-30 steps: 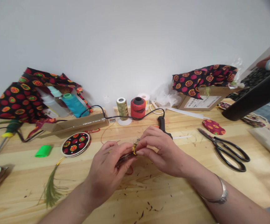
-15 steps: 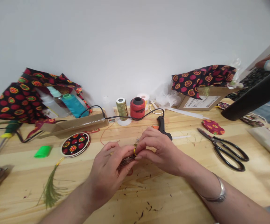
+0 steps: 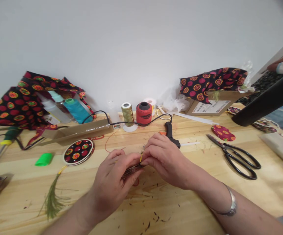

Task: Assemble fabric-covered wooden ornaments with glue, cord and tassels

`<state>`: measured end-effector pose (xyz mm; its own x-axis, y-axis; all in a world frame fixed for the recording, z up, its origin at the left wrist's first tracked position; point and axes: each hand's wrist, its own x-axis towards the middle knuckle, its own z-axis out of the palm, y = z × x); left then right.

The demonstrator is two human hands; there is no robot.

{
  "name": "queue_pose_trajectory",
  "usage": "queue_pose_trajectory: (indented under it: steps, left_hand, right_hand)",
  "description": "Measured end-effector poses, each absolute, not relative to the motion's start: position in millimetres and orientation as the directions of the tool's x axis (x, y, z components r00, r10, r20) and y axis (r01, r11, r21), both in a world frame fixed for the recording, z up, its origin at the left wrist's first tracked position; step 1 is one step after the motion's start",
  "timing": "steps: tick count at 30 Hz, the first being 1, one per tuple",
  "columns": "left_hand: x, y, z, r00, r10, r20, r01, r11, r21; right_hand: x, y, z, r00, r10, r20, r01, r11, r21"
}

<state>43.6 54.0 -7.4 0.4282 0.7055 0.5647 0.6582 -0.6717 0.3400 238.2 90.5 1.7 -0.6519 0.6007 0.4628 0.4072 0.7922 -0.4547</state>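
My left hand is closed round a thin, dark, flat piece, seen nearly edge-on; its faces are mostly hidden by the fingers. At the far end of this piece, my right hand pinches a short yellow cord between thumb and fingers. Both hands meet over the middle of the wooden table. Left of them lies a round pendant covered in black fruit-print fabric with a pale rim, its olive tassel spread toward me. A little red thread shows below the held piece.
Behind my hands rests a black glue gun, its cable running left past a gold thread spool and a red thread cone. Scissors lie at right, near a black post. A screwdriver and green cap are at left.
My right fingers have shifted slightly on the yellow cord, which now shows as a thin upright strand. The left hand keeps its hold, and the table things stay put.
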Motion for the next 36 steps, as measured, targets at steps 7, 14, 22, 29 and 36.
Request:
queue_pose_trajectory:
  steps: [7, 14, 22, 29, 36]
  left_hand:
    - [43.9, 54.0, -7.2, 0.411, 0.721, 0.558, 0.671, -0.654, 0.35]
    - [41.5, 53.1, -10.8, 0.339, 0.751, 0.566, 0.689, -0.608, 0.394]
    - [38.4, 52.1, -14.9, 0.276, 0.824, 0.495, 0.674, -0.533, 0.512]
    - [35.5, 50.4, -22.2, 0.197, 0.861, 0.469, 0.634, -0.477, 0.608]
    - [36.0, 49.3, -21.7, 0.202, 0.869, 0.451, 0.598, -0.475, 0.646]
  right_hand:
    - [238.0, 89.3, 0.8, -0.663, 0.601, 0.446, 0.439, 0.795, -0.419]
    - [237.5, 90.6, 1.2, -0.555, 0.611, 0.565, 0.347, 0.787, -0.51]
    - [245.8, 96.9, 2.4, -0.506, 0.712, 0.486, 0.229, 0.655, -0.72]
    - [246.7, 97.9, 6.2, -0.582, 0.679, 0.447, 0.274, 0.681, -0.678]
    - [245.7, 96.6, 5.3, -0.59, 0.657, 0.47, 0.256, 0.704, -0.663]
